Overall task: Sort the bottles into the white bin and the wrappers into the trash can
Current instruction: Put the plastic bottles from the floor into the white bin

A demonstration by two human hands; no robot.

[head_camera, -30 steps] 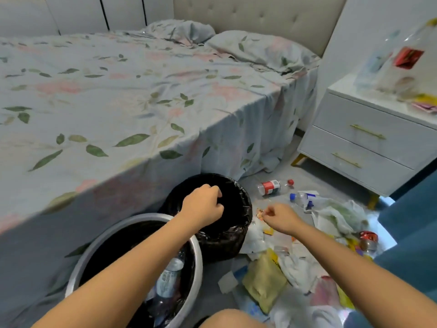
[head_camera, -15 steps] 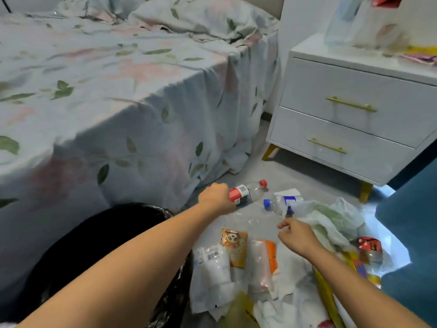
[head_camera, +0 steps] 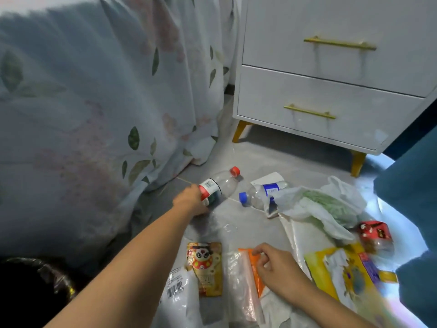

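Wrappers [head_camera: 205, 268] and a plastic bag [head_camera: 316, 204] litter the floor [head_camera: 272, 159] before the nightstand [head_camera: 331, 91], a blue-capped bottle [head_camera: 257, 195] among them. The left hand [head_camera: 190, 202] is closed around the base of the red-capped bottle [head_camera: 218, 184], lying nearer the bed [head_camera: 94, 91]. The right hand [head_camera: 279, 268] pinches an orange wrapper [head_camera: 255, 268]. Bare floor lies under the nightstand.

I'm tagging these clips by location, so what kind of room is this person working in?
Most likely a bedroom. A bed draped in a leaf-print sheet hangs to the floor on the left, and a white nightstand with gold drawer handles stands beside it. Bottles and wrappers litter the grey floor in front.
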